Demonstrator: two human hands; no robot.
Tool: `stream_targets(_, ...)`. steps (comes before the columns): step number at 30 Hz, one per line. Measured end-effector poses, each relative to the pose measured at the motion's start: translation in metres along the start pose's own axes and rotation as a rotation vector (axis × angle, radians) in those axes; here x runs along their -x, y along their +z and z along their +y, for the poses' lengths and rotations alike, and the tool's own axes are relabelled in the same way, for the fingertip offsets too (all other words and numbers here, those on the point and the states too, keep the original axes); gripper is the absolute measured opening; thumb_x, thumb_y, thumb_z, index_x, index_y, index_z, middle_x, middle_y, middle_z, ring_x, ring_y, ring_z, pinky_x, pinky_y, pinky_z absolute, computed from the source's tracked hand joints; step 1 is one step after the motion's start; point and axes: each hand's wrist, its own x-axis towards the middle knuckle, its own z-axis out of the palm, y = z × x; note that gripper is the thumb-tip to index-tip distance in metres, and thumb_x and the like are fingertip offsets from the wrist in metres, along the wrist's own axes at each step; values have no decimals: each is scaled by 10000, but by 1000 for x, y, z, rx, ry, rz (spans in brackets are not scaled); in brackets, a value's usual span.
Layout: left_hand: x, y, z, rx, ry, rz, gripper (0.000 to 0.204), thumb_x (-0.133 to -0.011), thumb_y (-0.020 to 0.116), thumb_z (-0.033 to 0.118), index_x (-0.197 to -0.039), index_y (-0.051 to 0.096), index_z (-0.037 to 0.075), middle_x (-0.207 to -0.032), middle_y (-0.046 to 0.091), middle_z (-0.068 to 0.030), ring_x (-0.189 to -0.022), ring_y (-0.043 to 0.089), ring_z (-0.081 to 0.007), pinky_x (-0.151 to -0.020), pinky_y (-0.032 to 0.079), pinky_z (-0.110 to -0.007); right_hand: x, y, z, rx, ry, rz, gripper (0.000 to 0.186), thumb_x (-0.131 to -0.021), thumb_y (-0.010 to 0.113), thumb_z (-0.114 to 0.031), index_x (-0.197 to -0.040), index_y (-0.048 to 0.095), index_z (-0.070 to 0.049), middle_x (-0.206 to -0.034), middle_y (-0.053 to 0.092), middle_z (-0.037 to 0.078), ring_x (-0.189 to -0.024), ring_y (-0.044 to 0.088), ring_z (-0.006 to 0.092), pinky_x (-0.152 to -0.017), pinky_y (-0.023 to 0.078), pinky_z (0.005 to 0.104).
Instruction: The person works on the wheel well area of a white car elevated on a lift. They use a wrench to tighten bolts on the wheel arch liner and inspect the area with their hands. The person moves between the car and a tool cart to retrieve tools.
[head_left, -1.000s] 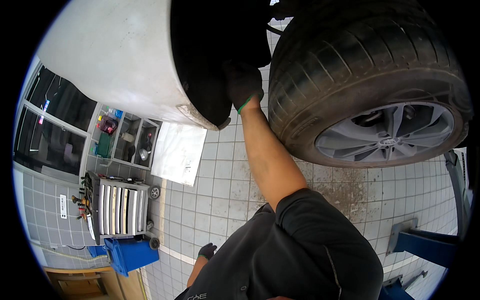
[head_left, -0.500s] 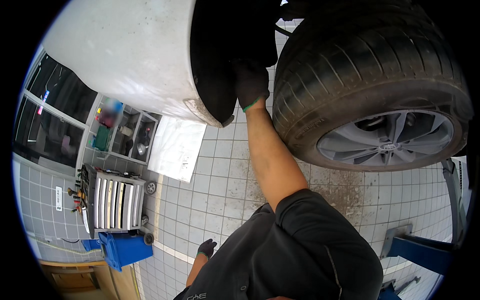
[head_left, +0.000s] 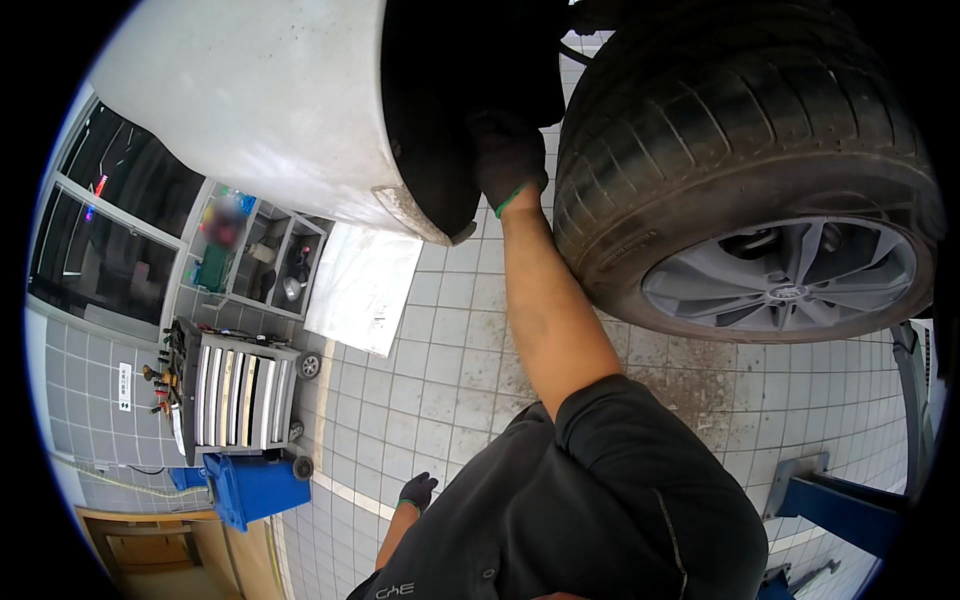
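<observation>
My right hand (head_left: 510, 165), in a black glove with a green cuff edge, reaches up into the dark wheel arch of a raised car. It is at the black wheel arch liner (head_left: 430, 110), between the white body panel (head_left: 260, 110) and the tyre (head_left: 690, 150). Dark glove and dark liner blend, so its fingers and anything in them are hidden. The wheel, with a grey spoked rim (head_left: 790, 290), hangs right of my forearm. My left hand (head_left: 418, 491), gloved too, hangs low beside my body with its fingers loosely apart and nothing visible in it.
At left stand a grey tool trolley (head_left: 245, 390) on wheels, a blue bin (head_left: 260, 490) and a shelf unit (head_left: 275, 255). A white sheet (head_left: 365, 285) shows beneath the body panel. Dirt lies scattered on the tiled floor (head_left: 690, 385). A blue lift arm (head_left: 840, 510) is at lower right.
The view has shifted slightly, moving the car and background a little in the picture. My right hand stays in the wheel arch, and my left hand still hangs low.
</observation>
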Motion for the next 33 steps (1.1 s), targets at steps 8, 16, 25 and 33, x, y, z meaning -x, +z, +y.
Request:
stream_targets(8,-1,3,12,249,-33,-66,750,-908,731,290,-1518,441,-36,-1550,483,-218,-1441,469,-299,-1176,381,-359,-2,10,-9,-24,202,113,392,-925,630,-471,-1039,748,-115,-1073,721,218,-1031,667,444,-895,532,471)
stream_targets(16,12,5,24,192,-40,8,751,-903,756,248,-1528,437,-19,-1387,633,-201,-1215,642,-270,-987,514,-356,3,-1,-21,-181,170,158,339,-921,659,-406,-1093,747,-127,-1073,734,186,-1069,671,410,-918,531,452)
stream_targets(25,27,10,5,212,-123,-34,783,-878,765,307,-1526,453,0,-1027,732,-111,-761,640,-180,-698,535,-358,0,6,-5,23,39,67,330,-958,596,-380,-1092,738,-113,-1148,711,201,-1065,666,432,-922,534,487)
stream_targets(33,46,0,34,159,-101,-30,760,-897,732,304,-1525,445,-15,-1535,506,-213,-1375,535,-281,-1096,447,-359,-4,6,1,306,-99,10,340,-976,530,-363,-1069,734,-108,-1120,708,214,-1076,651,448,-929,530,492)
